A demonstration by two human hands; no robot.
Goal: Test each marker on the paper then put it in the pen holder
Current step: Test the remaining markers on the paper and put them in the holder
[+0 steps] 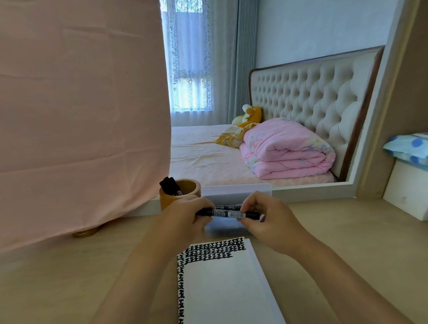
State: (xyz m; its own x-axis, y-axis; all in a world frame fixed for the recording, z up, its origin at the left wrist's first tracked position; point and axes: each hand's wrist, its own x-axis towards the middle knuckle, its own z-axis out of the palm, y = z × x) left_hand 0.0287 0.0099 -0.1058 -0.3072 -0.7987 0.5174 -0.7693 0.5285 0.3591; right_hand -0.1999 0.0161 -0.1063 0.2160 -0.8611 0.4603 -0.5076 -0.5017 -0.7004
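Observation:
A black marker [227,213] lies level between my two hands, above the far end of the white paper pad [226,292]. My left hand [184,217] grips its left end and my right hand [263,217] pinches its right end. A second black marker [228,207] shows just behind it, over a clear plastic box [237,189]. Rows of black test marks run along the pad's top and left edge. The round wooden pen holder [192,188] stands just behind my left hand with two black markers [170,186] leaning in it.
A pink cloth [65,111] hangs at the left over a gold base [85,232]. A large mirror behind the desk shows a bed. A white box [422,192] with a blue dotted tissue pack [423,149] on top stands at the right.

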